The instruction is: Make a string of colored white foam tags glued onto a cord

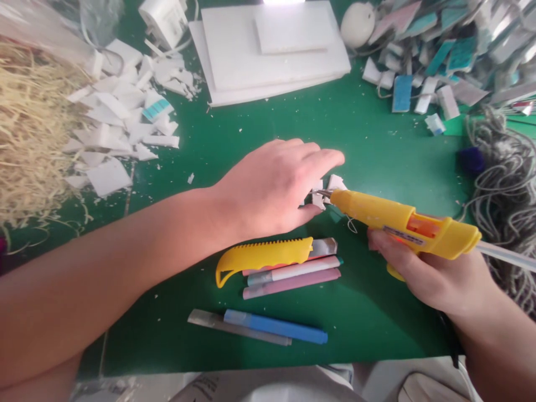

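Note:
My right hand [435, 273] is closed around a yellow hot glue gun [377, 212], with a clear glue stick [508, 255] poking out of its back. The metal nozzle points left, against or just over a small white foam piece [318, 195]. My left hand [288, 181] reaches over that piece from the left, thumb below it and index finger stretched out above. Its grip is partly hidden by the hand, but thumb and fingers seem to hold the piece. Another white scrap [336, 182] sits right beside the nozzle. A thin string loop [352, 224] hangs or lies below.
A yellow box cutter [268, 254] and several markers [276, 326] lie near me on the green table [397, 145]. White foam scraps [111, 128] and straw-like shreds [33, 128] fill the left. White sheets [234, 53] lie behind; foam pieces [444, 61] and grey yarn [502, 184] are right.

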Demonstrator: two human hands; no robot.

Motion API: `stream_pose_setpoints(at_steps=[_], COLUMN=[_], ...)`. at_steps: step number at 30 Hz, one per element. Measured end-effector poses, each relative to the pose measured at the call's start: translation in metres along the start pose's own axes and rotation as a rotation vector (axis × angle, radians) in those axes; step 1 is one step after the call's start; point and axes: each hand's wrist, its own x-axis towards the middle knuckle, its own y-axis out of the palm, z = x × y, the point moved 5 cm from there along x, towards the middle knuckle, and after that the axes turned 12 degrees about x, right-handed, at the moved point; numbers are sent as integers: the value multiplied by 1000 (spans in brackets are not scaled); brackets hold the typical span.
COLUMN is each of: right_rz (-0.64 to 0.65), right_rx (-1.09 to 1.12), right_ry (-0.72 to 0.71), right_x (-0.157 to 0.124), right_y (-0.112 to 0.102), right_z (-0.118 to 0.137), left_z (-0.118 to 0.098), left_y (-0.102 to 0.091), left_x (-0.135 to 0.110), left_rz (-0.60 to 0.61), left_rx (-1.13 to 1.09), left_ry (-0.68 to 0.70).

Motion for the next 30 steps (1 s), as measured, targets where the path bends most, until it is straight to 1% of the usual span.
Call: stream_pose_setpoints(at_steps=[3, 6, 12, 16, 19, 25, 30], right_rz=[-38, -48, -94, -87, -88, -29, -89], right_rx=[-20, -13, -1, 43, 9, -16, 38], right_ry=[57, 116, 201, 218, 203, 173, 222], right_x=[0, -1, -7, -8, -7, -2, -6], right_y=[0, 1, -2, -1, -2, 0, -1], right_z=[2, 3, 1, -2, -2, 0, -2], left_z=[0, 0, 0, 0, 0, 0, 1], left_y=[1, 2, 3, 3, 2, 1, 2], left_x=[0, -1, 0, 1, 1, 1, 2], left_rz=[-1, -2, 0, 9, 5, 1, 5], left_rx=[4, 18, 55, 47, 35, 15, 23], left_ry=[4, 14, 24, 27, 26, 21, 22])
